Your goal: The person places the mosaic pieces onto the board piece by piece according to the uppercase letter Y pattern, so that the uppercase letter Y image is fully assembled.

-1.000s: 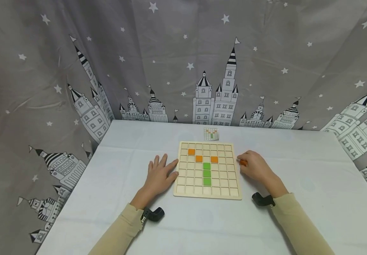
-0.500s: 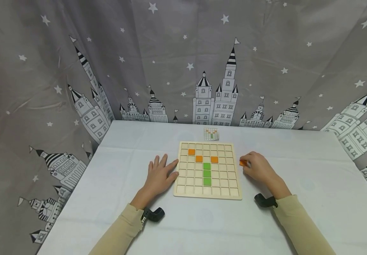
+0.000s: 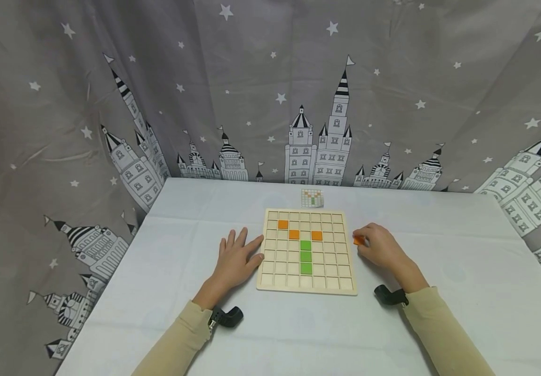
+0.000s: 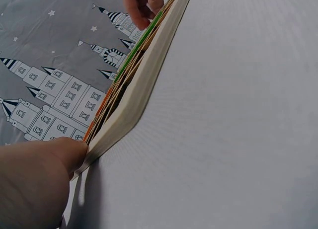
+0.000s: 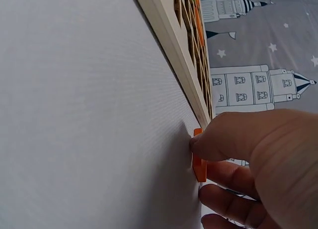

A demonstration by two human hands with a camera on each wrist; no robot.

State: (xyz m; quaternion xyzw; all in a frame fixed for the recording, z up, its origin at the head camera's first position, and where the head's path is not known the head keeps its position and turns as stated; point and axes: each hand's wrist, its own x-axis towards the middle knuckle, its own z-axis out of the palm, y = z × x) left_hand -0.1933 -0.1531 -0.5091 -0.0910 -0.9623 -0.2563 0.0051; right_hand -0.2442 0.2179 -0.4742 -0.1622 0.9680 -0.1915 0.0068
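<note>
A wooden grid board [image 3: 270, 281] lies flat on the white-covered table, with three orange tiles [image 3: 317, 236] and three green tiles [image 3: 306, 256] in its squares. At the board's left edge my left hand [image 3: 234, 261] rests with fingers spread, its thumb and forefinger touching the rim; the left wrist view shows the thumb against the side. Just right of the board, my right hand [image 3: 383, 250] pinches an orange tile [image 5: 199, 164] between thumb and fingers. In the right wrist view that tile is tilted up on edge, close to the table surface.
Behind the board lies a small pattern card [image 3: 312, 198] printed with a grid of orange and green squares. A grey curtain [image 3: 251, 78] with stars and castles hangs at the table's far edge. Each wrist wears a black camera [image 3: 390, 295].
My right hand has shifted slightly right, away from the board, with the orange tile showing more between its fingers. My left hand and the board stay in place.
</note>
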